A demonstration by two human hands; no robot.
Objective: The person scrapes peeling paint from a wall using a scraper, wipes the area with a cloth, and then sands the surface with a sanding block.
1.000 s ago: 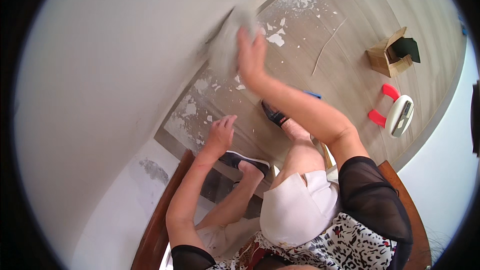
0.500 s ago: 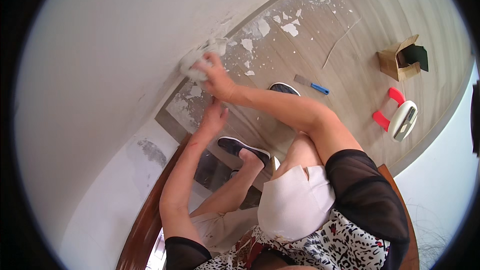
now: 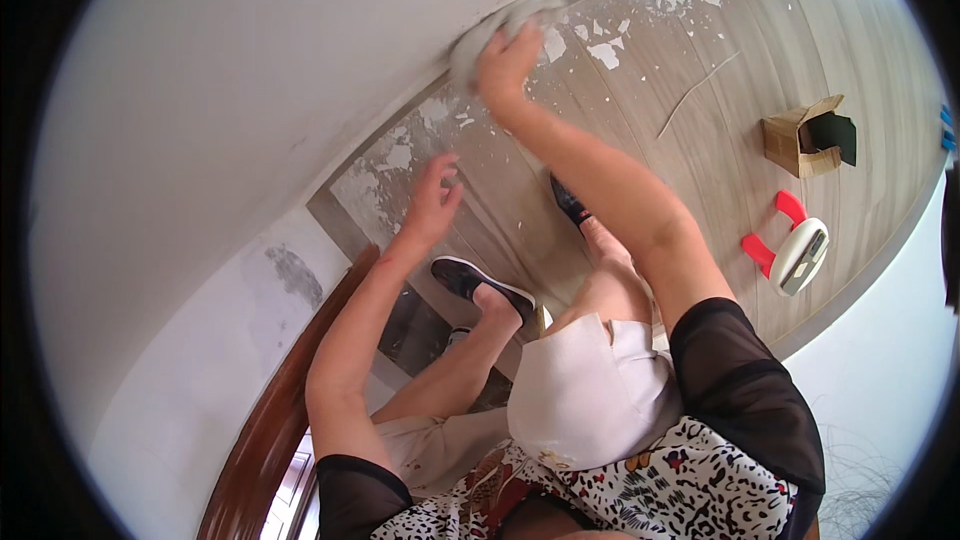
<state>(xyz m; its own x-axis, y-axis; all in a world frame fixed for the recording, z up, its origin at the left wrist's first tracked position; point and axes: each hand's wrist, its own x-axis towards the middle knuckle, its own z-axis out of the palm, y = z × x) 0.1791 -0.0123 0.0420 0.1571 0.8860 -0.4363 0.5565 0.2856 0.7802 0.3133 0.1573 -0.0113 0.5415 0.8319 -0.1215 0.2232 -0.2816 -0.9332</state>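
Note:
My right hand (image 3: 508, 62) is closed around a greyish-white rag (image 3: 480, 45), pressing it against the foot of the white wall (image 3: 270, 80). Motion blurs the rag a little. Lower and to the left, my left hand (image 3: 433, 205) hangs above the wooden floor with its fingers apart and nothing in it. White paint flakes (image 3: 604, 54) and dusty patches lie along the wall, beyond my right hand and also nearer to the corner.
An opened cardboard box (image 3: 785, 145) stands at the right. Near it is a small white stool (image 3: 800, 256) with red legs, a flat dark object on top. My shoes (image 3: 470, 278) rest on the floor. A reddish-brown wooden frame (image 3: 255, 440) runs at the lower left.
My right hand has slid the rag along the wall's foot, up and to the right. My left hand has come apart from the right arm. The blue-handled scraper is now hidden behind my right arm.

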